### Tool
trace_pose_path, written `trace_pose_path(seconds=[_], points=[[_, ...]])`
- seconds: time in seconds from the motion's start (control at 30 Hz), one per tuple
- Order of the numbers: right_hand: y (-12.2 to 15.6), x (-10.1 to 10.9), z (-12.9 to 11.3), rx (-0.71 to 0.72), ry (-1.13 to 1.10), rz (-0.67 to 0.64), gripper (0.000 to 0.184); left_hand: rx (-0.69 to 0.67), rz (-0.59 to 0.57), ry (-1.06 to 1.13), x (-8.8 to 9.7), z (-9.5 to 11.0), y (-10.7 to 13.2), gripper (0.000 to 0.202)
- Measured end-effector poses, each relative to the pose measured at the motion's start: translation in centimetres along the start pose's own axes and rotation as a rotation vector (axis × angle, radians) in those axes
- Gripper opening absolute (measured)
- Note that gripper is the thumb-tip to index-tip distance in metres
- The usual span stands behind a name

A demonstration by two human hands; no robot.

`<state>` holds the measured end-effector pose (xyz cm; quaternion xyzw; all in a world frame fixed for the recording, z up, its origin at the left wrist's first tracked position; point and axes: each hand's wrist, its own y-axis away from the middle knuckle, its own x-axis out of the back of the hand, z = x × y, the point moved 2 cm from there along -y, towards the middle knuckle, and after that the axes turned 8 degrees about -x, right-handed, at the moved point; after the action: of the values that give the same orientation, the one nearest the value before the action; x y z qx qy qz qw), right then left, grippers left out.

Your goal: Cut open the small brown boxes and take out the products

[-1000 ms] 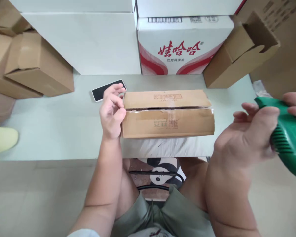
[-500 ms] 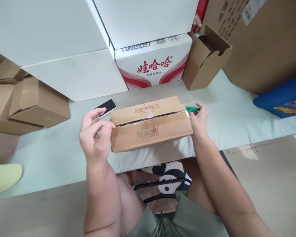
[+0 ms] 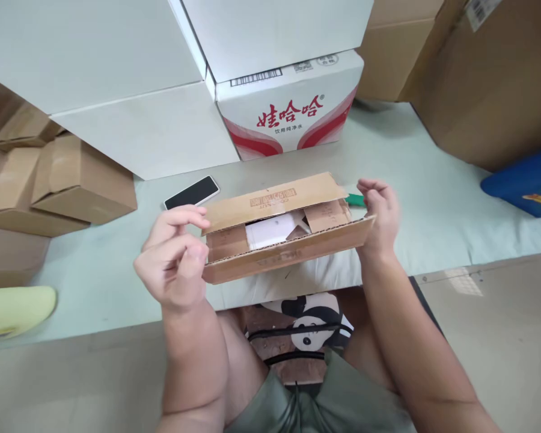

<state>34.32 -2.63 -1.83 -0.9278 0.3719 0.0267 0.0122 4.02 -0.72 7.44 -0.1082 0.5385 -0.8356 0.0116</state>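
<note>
A small cardboard box [image 3: 297,251] sits in front of me on the cloth-covered table, its top flaps parted. Through the gap a white item [image 3: 270,231] shows, along with brown inner flaps. My left hand [image 3: 174,255] grips the flaps at the left end, index fingertip on the far flap and thumb by the near one. At the right end my right hand [image 3: 381,216], slightly blurred, holds a slim green tool [image 3: 356,200] and touches the near flap. The fingers hide part of the tool, so its kind is unclear.
Behind stand white cartons [image 3: 130,129] and a red-and-white water carton [image 3: 293,114]. A phone [image 3: 192,192] lies beyond my left hand. Brown boxes [image 3: 85,177] and a pale green object [image 3: 18,310] are left; a large carton [image 3: 478,90] and blue object [image 3: 525,183] are right.
The box's flaps have come apart, the near one tilting toward me. My right hand has moved right. The small open box beside the water carton, with another person's hand behind it, is gone from view.
</note>
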Motion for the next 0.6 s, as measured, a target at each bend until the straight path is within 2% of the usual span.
trace_pose_path(seconds=[0.03,0.1,0.17,0.27,0.33,0.4,0.5,0.6], points=[[0.5,-0.1,-0.8,0.086,-0.093,-0.052,0.029,-0.019,-0.027,0.023,0.0,0.2,-0.1,0.037],[1.5,-0.2,-2.4,0.252,-0.203,-0.183,0.036,-0.005,-0.109,0.038,0.1,0.8,-0.4,0.040],[2.5,-0.3,-4.0,0.417,-0.206,-0.330,0.049,0.056,-0.207,0.026,0.3,1.5,-0.6,0.045],[3.7,-0.1,-5.7,0.570,-0.181,-0.402,0.050,0.118,-0.331,-0.001,0.5,3.0,-1.0,0.044],[4.3,-0.1,-6.5,0.587,-0.201,-0.436,0.043,0.149,-0.364,-0.032,0.8,4.1,-1.2,0.038],[4.8,-0.3,-7.0,0.581,-0.226,-0.514,0.040,0.216,-0.339,-0.027,1.3,4.8,-1.2,0.035],[5.1,-0.3,-7.4,0.581,-0.230,-0.632,0.041,0.407,-0.327,0.054,2.2,4.8,-1.0,0.036],[5.2,0.1,-7.5,0.547,-0.207,-0.761,0.048,0.602,-0.445,0.150,2.7,3.9,-0.9,0.057]])
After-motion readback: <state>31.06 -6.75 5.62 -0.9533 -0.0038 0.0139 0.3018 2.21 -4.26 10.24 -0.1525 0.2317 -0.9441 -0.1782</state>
